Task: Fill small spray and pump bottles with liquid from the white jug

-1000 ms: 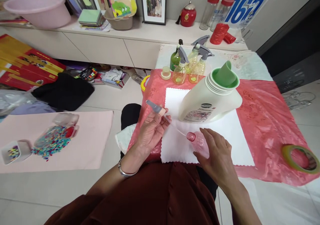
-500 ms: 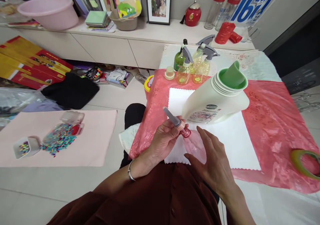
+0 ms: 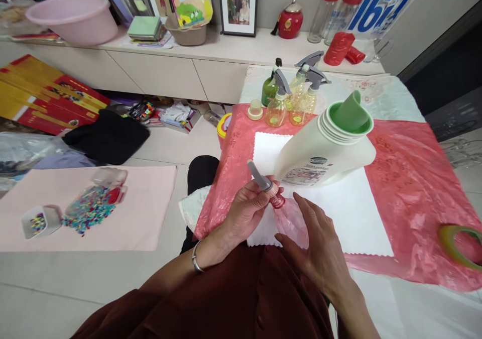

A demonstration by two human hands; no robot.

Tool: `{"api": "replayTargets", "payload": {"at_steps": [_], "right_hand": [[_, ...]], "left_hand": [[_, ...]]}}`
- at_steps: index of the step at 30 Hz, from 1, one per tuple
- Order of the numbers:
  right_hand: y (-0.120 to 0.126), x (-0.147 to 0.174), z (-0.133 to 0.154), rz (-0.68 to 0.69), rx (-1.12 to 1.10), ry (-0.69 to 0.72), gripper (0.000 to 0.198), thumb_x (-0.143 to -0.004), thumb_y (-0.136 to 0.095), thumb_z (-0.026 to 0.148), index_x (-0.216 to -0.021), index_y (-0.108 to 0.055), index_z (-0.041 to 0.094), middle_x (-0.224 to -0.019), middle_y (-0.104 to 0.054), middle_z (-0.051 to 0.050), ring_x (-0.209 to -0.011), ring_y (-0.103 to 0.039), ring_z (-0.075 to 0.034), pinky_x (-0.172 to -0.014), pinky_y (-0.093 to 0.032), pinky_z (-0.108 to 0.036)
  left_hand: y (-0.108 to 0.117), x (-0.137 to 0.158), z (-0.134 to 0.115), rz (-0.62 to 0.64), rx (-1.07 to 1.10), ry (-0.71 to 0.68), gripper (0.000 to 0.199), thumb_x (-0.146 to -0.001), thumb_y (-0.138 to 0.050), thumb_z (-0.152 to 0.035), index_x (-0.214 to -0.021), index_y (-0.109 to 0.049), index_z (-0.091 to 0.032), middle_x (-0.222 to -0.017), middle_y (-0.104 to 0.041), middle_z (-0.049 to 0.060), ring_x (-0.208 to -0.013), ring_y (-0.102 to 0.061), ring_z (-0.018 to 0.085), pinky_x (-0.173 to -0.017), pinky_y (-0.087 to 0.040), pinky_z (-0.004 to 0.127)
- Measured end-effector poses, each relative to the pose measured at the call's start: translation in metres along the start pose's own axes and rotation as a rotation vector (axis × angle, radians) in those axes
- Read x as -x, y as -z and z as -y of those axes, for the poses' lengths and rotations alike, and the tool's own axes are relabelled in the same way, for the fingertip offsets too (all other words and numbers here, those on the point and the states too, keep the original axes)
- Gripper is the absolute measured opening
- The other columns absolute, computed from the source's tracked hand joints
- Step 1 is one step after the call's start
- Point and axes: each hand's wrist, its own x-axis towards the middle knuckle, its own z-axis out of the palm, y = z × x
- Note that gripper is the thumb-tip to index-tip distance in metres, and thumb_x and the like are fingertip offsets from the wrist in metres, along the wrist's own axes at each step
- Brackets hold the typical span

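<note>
My left hand [image 3: 250,206] is closed around the pink collar of a grey spray head [image 3: 259,177], at the neck of a clear pink spray bottle [image 3: 289,223]. The bottle tilts, its base toward my right hand [image 3: 316,243]. That hand is open, thumb and fingers spread and curved beside the bottle's body; whether they touch it I cannot tell. A large cream jug [image 3: 312,153] with a green spout [image 3: 352,115] stands just beyond my hands on a white scalloped sheet [image 3: 361,223].
Several clear spray bottles [image 3: 276,110] with grey heads stand at the table's back, beside a small clear cap [image 3: 255,109]. A tape roll [image 3: 448,248] lies at right on red plastic [image 3: 406,178]. Beads [image 3: 88,211] cover part of a pink mat [image 3: 139,218] at left.
My right hand and the bottle's body have shifted slightly left. The spray head has turned a little in my left hand. The jug and the other bottles stand where they were.
</note>
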Motion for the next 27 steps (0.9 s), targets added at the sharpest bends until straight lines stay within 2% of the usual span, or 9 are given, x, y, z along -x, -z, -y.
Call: {"api": "replayTargets", "payload": {"at_steps": [7,13,19,27], "right_hand": [[-0.0001,-0.0018,0.0014,-0.010,-0.006,-0.008,0.065,-0.111,-0.037,0.065,-0.157,-0.032,0.020,-0.142,-0.045,-0.010,-0.127,-0.048,-0.026,-0.096,-0.047,-0.044],[-0.0022,-0.0010,0.0023,-0.028,-0.023,-0.003,0.066,-0.111,-0.038,0.065,-0.156,-0.032,0.018,-0.141,-0.046,-0.012,-0.127,-0.048,-0.026,-0.096,-0.047,-0.044],[-0.0019,-0.0008,0.0018,-0.026,-0.059,-0.020,0.065,-0.110,-0.040,0.065,-0.157,-0.032,0.019,-0.142,-0.046,-0.011,-0.126,-0.049,-0.026,-0.097,-0.048,-0.044],[-0.0026,0.0015,0.0013,-0.023,-0.097,-0.027,0.065,-0.110,-0.042,0.064,-0.156,-0.032,0.020,-0.142,-0.046,-0.009,-0.126,-0.050,-0.024,-0.097,-0.048,-0.042]], "left_hand": [[0.0025,-0.0022,-0.0077,0.060,-0.103,-0.097,0.036,-0.071,-0.093,-0.031,-0.103,-0.078,-0.023,-0.086,-0.067,0.000,-0.092,-0.063,0.017,-0.094,-0.046,0.036],[0.0013,0.0008,-0.0031,0.097,-0.116,-0.044,0.039,-0.066,-0.095,-0.035,-0.101,-0.080,-0.023,-0.086,-0.069,0.002,-0.086,-0.063,0.018,-0.089,-0.048,0.040],[0.0037,0.0021,-0.0007,0.065,-0.121,-0.019,0.038,-0.068,-0.094,-0.033,-0.101,-0.079,-0.020,-0.096,-0.072,0.006,-0.096,-0.064,0.021,-0.089,-0.047,0.038],[0.0008,0.0031,0.0006,0.057,-0.117,0.013,0.036,-0.070,-0.093,-0.033,-0.101,-0.080,-0.020,-0.094,-0.073,0.006,-0.092,-0.065,0.019,-0.088,-0.046,0.036]]}}
